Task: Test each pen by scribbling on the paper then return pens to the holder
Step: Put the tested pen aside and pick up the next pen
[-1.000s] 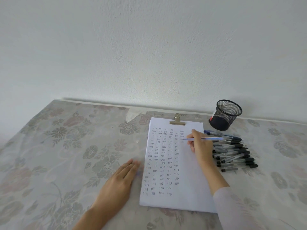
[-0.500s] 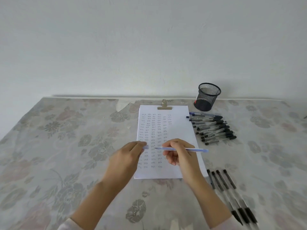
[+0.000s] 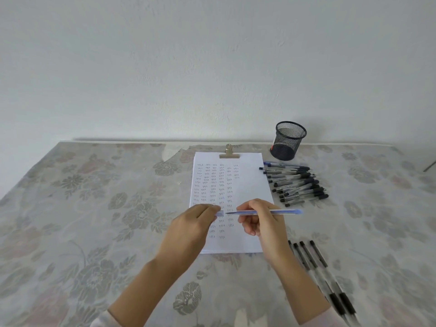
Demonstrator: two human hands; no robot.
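Head view: the right hand [image 3: 262, 223] hovers over the lower part of the paper [image 3: 247, 185], its fingers curled round a blue pen [image 3: 283, 211] near the writing end. The pen's long axis runs nearly level across the frame, bare tip pointing left and rear end sticking out to the right past the paper's edge. Just beyond the tip, the left hand [image 3: 191, 230] pinches the small blue cap [image 3: 220, 213] between its fingertips (cap and tip sit close, slightly apart). Rows of small marks cover the paper, which a metal clip [image 3: 229, 154] holds at its far edge. The black mesh holder [image 3: 287, 141] stands at the back of the floral bench [image 3: 94, 208], with a pile of pens [image 3: 297, 185] near it, beside the paper. Four dark pens [image 3: 313, 263] lie side by side at the right forearm.
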